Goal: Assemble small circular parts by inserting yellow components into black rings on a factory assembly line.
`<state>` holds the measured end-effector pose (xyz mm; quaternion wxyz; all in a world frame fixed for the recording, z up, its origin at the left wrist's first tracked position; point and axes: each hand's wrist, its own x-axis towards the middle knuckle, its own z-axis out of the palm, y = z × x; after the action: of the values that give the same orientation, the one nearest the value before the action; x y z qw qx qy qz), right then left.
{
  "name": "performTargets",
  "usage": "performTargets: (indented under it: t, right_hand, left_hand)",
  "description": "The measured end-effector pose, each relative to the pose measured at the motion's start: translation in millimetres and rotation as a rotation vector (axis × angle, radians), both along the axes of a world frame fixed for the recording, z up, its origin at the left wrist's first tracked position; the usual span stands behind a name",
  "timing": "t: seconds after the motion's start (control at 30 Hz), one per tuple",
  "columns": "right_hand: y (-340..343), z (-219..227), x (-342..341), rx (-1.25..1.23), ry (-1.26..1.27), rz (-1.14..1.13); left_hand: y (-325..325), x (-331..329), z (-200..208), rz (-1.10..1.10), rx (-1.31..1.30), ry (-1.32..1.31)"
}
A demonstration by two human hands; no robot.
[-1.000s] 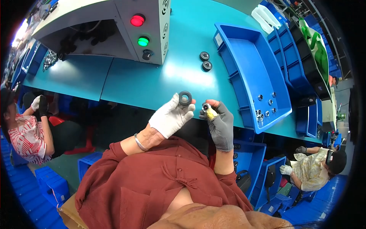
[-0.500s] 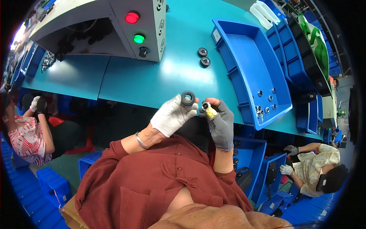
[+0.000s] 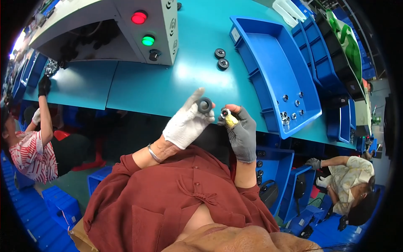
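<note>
A: We've got the left hand [image 3: 187, 124] in a white glove, fingers pinched on a dark ring [image 3: 205, 105], index finger sticking up free. The ring sits just in front of the near edge of the teal table [image 3: 138, 88], held in the air, not resting on it.

B: And the right hand [image 3: 242, 130], grey glove, is clamped around a small yellow part [image 3: 230, 121] with a shiny round tip. Both hands are nearly touching, the ring just left of the yellow part.

A: From the table edge, the blue tray [image 3: 268, 54] lies farther back and to the right, a few small metal pieces in its near corner. Two black discs [image 3: 221, 59] sit on the table behind the hands.

B: Orientation, then. The ring's open face looks up toward us, tilted a little; being round, it has no real long axis. The yellow part's long axis runs up and to the left, tip toward the ring.

A: To do this well, we'd judge the hole and the tip want lining up squarely first, with the pinch kept on the ring's rim so the hole stays free.

B: And elbows in, hands braced close, so nothing slips off past the table edge.
</note>
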<state>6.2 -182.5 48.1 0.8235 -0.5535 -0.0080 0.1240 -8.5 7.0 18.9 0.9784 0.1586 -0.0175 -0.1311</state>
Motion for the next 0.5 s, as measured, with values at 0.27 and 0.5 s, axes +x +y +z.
performTargets:
  t: [0.27, 0.5]
  right_hand:
    - [6.5, 1.4, -1.5, -0.004, -0.015, -0.029]
    - [14.4, 11.8, 3.2, -0.633, -0.633, -0.15]
  left_hand:
    - [-0.1, 4.9, -0.8, 0.067, 0.322, 0.074]
    - [-18.9, 4.9, 0.0, 0.111, 0.609, 0.111]
